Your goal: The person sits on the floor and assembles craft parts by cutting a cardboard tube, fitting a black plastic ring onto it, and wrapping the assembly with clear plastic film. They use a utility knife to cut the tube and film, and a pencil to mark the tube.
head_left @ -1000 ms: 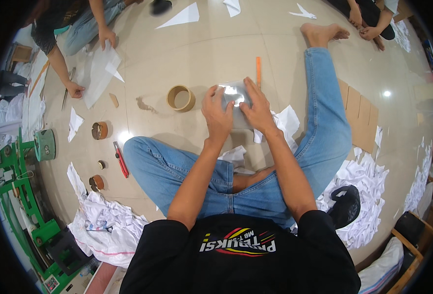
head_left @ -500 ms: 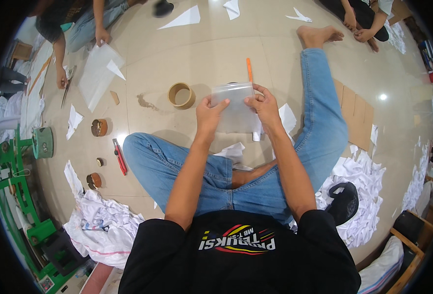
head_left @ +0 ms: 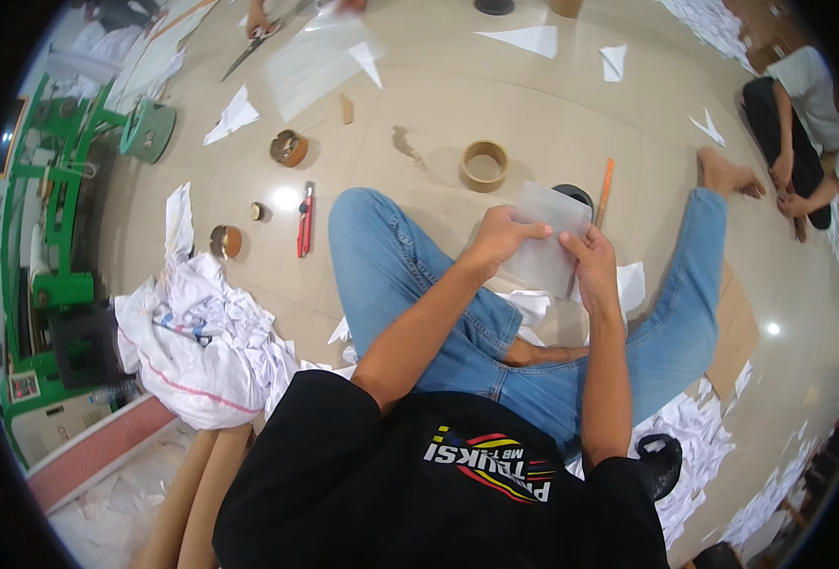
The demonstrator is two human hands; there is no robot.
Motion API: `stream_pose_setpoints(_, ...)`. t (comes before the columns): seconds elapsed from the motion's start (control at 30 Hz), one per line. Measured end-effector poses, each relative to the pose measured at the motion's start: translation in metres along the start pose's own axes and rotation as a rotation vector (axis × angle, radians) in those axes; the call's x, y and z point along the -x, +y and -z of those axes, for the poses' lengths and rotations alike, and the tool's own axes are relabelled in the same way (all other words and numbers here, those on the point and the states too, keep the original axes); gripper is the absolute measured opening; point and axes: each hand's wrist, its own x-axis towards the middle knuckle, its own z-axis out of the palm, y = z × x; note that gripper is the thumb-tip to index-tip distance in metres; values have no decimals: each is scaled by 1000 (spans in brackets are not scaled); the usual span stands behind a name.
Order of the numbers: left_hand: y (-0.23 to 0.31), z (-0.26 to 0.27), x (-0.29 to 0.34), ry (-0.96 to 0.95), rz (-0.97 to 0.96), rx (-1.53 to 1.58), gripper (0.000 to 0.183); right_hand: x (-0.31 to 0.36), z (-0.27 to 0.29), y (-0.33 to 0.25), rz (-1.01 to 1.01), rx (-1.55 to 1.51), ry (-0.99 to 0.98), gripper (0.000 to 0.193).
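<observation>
Above my lap, both hands hold a translucent plastic sheet [head_left: 541, 258] between thumbs and fingers. My left hand [head_left: 501, 237] grips its left side, and my right hand [head_left: 594, 266] pinches its right side. The fingers behind the sheet are partly hidden. Just beyond it lies a black round object [head_left: 576, 195], partly covered by the sheet. An orange stick-like tool [head_left: 606, 190] rests to its right. An empty-centred brown ring [head_left: 485, 183] stands on the floor to the left. White scraps [head_left: 531, 305] lie under and beside my hands.
A red utility knife [head_left: 305, 223] lies left of my knee, near two round brown containers [head_left: 288, 149]. Cloth scraps and a white sack [head_left: 177, 379] are heaped at left, beside green machinery [head_left: 54, 284]. Far left, a co-worker's hand holds scissors [head_left: 251, 49]. Another person [head_left: 808, 123] sits at right.
The view has swung left, so the floor and my hands appear farther right. The sheet is now tilted, and the black round object shows more beyond it. Both hands still grip the sheet.
</observation>
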Motion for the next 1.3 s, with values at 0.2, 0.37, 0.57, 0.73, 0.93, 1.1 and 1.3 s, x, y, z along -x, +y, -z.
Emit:
stream_pose_setpoints(0.2, 9, 18, 19, 140, -50, -33, 48, -6, -6, 16, -26, 56, -36, 35)
stream_pose_setpoints(0.37, 49, 100, 57, 734, -650, -229, 42, -1, 12, 18, -1, 88, 2, 31)
stream_pose_setpoints(0.57, -12, 333, 88, 1399, -265, -933, 53, -13, 40, 21, 4, 206, 98, 33)
stream_pose_setpoints(0.73, -52, 376, 87, 1141, 250, -1278, 63, -27, 72, 40, 18, 529, 245, 53)
stream_pose_setpoints(0.93, -37, 421, 95, 1031, -82, -836, 30, -16, 63, 28, 289, 856, 461, 67)
stream_pose_setpoints(1.1, 41, 311, 91, 932, -364, -339, 34, -10, 67, 15, 394, 822, 526, 61)
stream_pose_setpoints(1.3, 106, 99, 87, 416, -464, -78, 29, 1, 27, -6, 458, 383, 351, 32)
